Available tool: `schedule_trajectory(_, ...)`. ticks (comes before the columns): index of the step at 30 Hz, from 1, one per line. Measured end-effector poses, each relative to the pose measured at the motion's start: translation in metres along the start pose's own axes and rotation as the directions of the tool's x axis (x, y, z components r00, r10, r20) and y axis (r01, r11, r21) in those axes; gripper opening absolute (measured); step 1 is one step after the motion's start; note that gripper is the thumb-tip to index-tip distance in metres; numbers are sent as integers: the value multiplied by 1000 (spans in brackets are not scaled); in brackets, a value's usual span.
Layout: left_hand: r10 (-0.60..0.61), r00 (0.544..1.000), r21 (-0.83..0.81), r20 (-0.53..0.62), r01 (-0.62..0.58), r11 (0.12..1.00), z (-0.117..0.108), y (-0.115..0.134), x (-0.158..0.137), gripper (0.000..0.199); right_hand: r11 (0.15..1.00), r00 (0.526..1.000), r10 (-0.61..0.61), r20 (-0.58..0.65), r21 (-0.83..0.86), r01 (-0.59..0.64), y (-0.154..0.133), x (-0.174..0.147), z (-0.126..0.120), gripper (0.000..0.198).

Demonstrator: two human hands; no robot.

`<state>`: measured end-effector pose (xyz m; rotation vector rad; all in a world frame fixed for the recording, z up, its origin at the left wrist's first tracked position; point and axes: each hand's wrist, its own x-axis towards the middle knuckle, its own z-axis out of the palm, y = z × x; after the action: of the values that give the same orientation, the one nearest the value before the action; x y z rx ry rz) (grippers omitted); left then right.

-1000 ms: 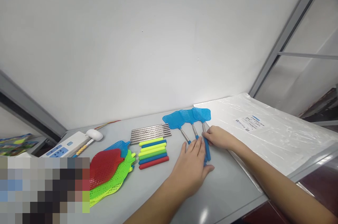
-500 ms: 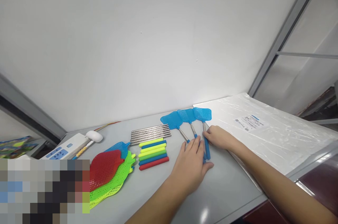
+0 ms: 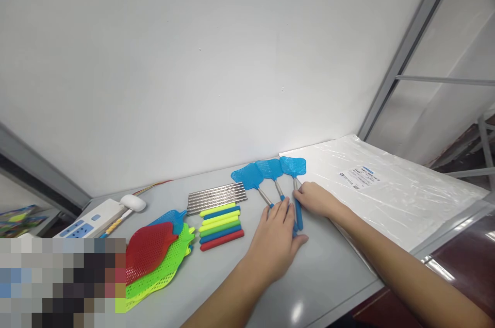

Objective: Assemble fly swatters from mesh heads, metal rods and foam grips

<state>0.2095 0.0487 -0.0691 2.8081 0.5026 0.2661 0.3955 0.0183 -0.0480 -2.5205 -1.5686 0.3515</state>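
Observation:
Three blue fly swatters lie side by side on the grey table, heads pointing away from me. My left hand (image 3: 274,245) rests palm down with fingers stretched over the blue handles of the left swatter (image 3: 247,176) and the middle swatter (image 3: 270,168), covering much of them. The thumb sticks out to the right. My right hand (image 3: 314,198) has its fingers closed at the top of the blue handle of the right swatter (image 3: 293,165), where the metal rod meets it.
Left of my hands are several coloured handles (image 3: 220,227), a row of metal rods (image 3: 216,197) and loose swatter heads in red (image 3: 152,248), blue and green. A power strip (image 3: 91,219) stands far left. A white wrapped sheet (image 3: 386,204) covers the right; a wall rises behind.
The view has shifted slightly. My hands and the swatters stay in the same places on the table.

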Motion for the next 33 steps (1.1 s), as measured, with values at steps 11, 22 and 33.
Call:
schedule_trajectory(11, 5, 1000, -23, -15, -6, 1000, 0, 0, -1, 64, 999, 1000, 9, 3, 48, -9, 0, -1, 0, 42)
schedule_trajectory(22, 90, 986, 85, -138, -79, 993, 2, 2, -6, 68, 995, 1000, -13, -20, 95, 15, 8, -8, -2, 58)
schedule_trajectory(33, 36, 985, 267, -167, 10, 964, -79, -48, -64, 29, 997, 971, -42, -236, -73, 25, 15, -16, -1, 51)
